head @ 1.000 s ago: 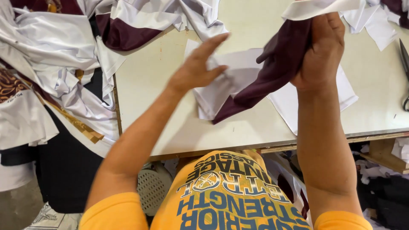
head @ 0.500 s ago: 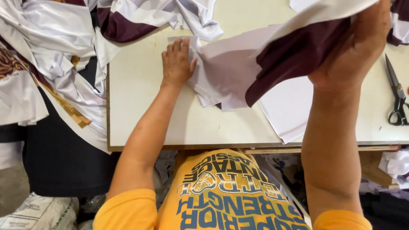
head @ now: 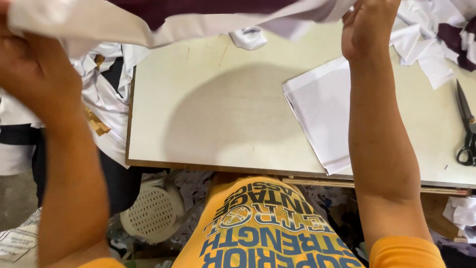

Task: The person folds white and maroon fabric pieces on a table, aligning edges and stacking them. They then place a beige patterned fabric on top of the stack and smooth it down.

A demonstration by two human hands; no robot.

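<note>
Overhead, left hand, right hand grip fabric piece.

Maroon and white on the spread cloth. Pale cream across the table, a brown strip along its near edge. Plain white for the paper stack. Black on the scissors. Orange shirt with blue lettering. White basket, perforated all over.

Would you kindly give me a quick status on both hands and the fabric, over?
Left hand and right hand both gripping the white-and-maroon fabric, raised and spread above the table. Scissors lie at right, untouched.
</note>
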